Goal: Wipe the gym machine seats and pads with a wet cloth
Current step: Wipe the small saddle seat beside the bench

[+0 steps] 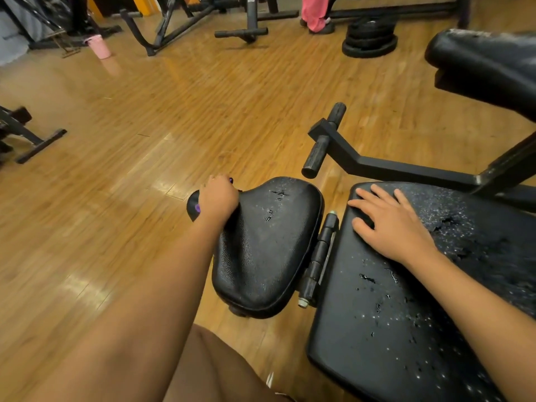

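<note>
Glossy wooden floor point(203, 105), black machine frames point(174, 27), weight plates point(369, 39), pink bucket point(100, 47).

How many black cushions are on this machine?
3: the narrow seat under the left hand, the flat pad under the right hand, a third pad upper right. More may be hidden.

pink bucket point(100, 47), stacked weight plates point(369, 39), wooden floor point(203, 97)

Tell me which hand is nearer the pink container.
Left. The left hand grips a purple cloth on the tip of the small seat, toward the pink container; the right hand lies flat on the big pad, farther off.
</note>
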`<act>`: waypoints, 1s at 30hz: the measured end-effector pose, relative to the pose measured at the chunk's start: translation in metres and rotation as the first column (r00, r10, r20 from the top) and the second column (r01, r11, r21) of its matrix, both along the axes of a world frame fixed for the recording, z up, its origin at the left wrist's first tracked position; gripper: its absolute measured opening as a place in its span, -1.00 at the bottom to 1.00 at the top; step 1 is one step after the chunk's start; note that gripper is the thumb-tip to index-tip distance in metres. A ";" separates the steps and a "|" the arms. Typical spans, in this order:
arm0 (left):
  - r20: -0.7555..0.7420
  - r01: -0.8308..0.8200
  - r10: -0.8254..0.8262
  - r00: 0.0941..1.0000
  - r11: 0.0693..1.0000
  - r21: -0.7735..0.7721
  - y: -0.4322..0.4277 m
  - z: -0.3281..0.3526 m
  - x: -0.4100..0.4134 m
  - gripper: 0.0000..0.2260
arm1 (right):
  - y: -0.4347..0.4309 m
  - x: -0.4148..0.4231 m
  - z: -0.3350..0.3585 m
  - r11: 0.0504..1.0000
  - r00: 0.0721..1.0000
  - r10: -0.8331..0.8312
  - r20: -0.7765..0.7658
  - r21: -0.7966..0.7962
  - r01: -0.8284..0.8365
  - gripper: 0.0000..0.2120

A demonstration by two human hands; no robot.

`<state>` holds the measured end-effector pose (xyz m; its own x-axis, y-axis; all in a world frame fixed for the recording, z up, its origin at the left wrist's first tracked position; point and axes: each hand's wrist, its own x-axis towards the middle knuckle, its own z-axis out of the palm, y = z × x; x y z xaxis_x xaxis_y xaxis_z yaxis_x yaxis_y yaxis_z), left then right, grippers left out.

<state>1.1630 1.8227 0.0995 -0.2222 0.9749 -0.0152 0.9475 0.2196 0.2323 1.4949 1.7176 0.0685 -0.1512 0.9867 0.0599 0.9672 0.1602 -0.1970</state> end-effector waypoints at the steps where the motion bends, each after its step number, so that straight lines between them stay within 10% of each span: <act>1: 0.001 -0.036 0.036 0.999 0.999 -0.021 0.000 0.002 0.002 -0.85 | 0.000 0.000 -0.001 1.000 1.000 -0.001 0.001 0.000 0.001 -0.55; 8: -0.045 0.163 -0.157 0.987 0.933 0.320 -0.102 -0.035 0.016 -0.77 | -0.001 0.000 0.002 1.000 1.000 -0.003 0.004 -0.010 0.003 -0.54; 16: -0.008 0.394 -0.399 0.917 0.902 0.173 -0.199 -0.050 0.030 -0.56 | -0.003 0.000 -0.001 1.000 1.000 0.003 0.020 0.000 -0.003 -0.55; 21: -0.020 0.681 -0.683 0.730 0.726 0.095 -0.144 -0.037 0.042 -0.58 | -0.002 0.000 0.000 1.000 0.999 -0.002 0.032 -0.008 0.002 -0.54; 30: 0.018 0.691 -0.691 0.722 0.723 0.017 -0.090 -0.021 0.082 -0.55 | -0.002 0.001 0.002 1.000 1.000 -0.001 0.020 -0.016 0.002 -0.55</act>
<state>1.2451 1.7329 0.0781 0.5136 0.8580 -0.0027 0.8304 -0.4963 0.2530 1.4958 1.7157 0.0704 -0.1507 0.9877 0.0408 0.9712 0.1557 -0.1804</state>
